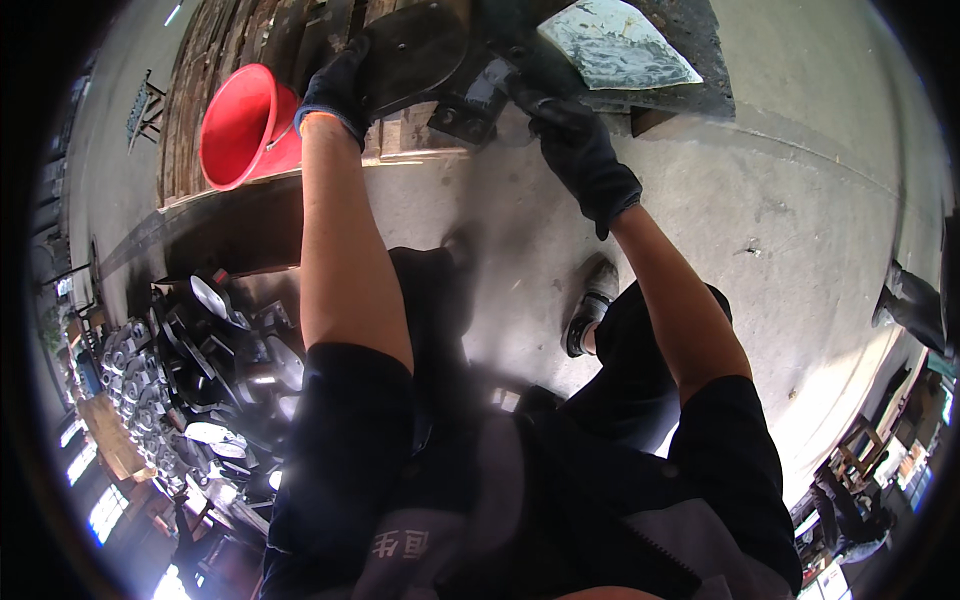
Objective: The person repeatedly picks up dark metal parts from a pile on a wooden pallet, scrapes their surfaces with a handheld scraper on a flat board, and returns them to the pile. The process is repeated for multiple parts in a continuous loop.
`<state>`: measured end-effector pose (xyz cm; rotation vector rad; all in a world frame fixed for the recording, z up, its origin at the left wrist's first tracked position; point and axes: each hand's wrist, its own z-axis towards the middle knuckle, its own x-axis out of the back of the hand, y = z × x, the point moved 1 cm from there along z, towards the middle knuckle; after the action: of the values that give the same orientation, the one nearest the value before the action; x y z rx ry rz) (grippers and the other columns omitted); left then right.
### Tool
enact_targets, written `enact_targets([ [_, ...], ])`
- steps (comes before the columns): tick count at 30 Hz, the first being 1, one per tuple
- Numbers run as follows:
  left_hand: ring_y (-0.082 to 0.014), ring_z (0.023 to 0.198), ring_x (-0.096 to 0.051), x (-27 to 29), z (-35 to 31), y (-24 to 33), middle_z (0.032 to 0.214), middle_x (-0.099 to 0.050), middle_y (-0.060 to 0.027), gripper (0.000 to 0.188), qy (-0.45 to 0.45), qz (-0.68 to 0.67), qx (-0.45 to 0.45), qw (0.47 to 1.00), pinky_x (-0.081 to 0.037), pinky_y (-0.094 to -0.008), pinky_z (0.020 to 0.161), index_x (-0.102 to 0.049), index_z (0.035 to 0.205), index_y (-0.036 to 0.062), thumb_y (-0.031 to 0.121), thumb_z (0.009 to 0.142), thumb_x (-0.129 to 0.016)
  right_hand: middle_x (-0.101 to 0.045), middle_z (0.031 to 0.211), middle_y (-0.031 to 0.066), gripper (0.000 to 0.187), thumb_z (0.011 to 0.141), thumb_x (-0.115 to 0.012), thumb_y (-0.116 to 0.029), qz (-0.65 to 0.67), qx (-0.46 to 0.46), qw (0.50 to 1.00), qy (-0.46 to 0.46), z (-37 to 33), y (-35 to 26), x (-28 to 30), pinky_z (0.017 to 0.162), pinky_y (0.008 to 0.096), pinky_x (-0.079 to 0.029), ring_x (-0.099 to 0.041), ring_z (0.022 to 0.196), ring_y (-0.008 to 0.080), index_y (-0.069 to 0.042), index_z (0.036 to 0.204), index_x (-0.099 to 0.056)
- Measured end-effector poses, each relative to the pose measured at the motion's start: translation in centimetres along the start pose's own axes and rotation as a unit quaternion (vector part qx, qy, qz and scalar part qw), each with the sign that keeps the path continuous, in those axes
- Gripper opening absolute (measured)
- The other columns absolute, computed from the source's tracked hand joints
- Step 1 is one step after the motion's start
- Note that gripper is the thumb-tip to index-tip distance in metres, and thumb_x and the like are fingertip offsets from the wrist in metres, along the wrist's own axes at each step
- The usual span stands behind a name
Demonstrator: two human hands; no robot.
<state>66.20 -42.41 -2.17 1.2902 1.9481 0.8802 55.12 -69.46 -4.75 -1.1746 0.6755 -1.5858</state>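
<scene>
Between both hands (335, 92) (585, 155), dark plate (415, 58).

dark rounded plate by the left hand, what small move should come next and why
Perhaps steady the dark rounded plate with the left hand before shifting it: that hand is at its left edge, and the red bucket sits close on the hand's left.

An industrial workshop, marked by heaped metal parts (210, 370), a grey concrete floor (780, 235), a worn plank counter (222, 45) and a worker's gloved hands (583, 160).
</scene>
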Motion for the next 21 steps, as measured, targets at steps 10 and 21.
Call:
enact_targets([
  [10,-0.0215,0.09,-0.062,0.4,0.7,-0.1,0.107,-0.065,-0.0057,0.038,-0.024,0.013,-0.016,0.999,-0.054,-0.0352,0.073,-0.06,0.116,0.0093,0.032,0.085,-0.064,-0.064,0.095,0.0101,0.037,0.077,-0.049,0.01,0.05,-0.02,0.997,-0.054,-0.5,0.5,0.3,0.07,0.0274,-0.05,-0.061,0.079,0.0171,-0.002,0.109,-0.063],
  [21,-0.022,0.09,-0.064,0.1,0.7,0.0,0.107,-0.065,-0.0066,0.037,-0.031,-0.003,-0.013,0.999,-0.055,-0.0356,0.075,-0.059,0.116,0.0094,0.031,0.087,-0.062,-0.065,0.101,0.0087,0.045,0.075,-0.046,0.013,0.204,-0.169,0.964,0.035,0.4,2.4,0.0,0.067,0.0236,-0.051,-0.06,0.073,0.0115,-0.003,0.114,-0.061],
])
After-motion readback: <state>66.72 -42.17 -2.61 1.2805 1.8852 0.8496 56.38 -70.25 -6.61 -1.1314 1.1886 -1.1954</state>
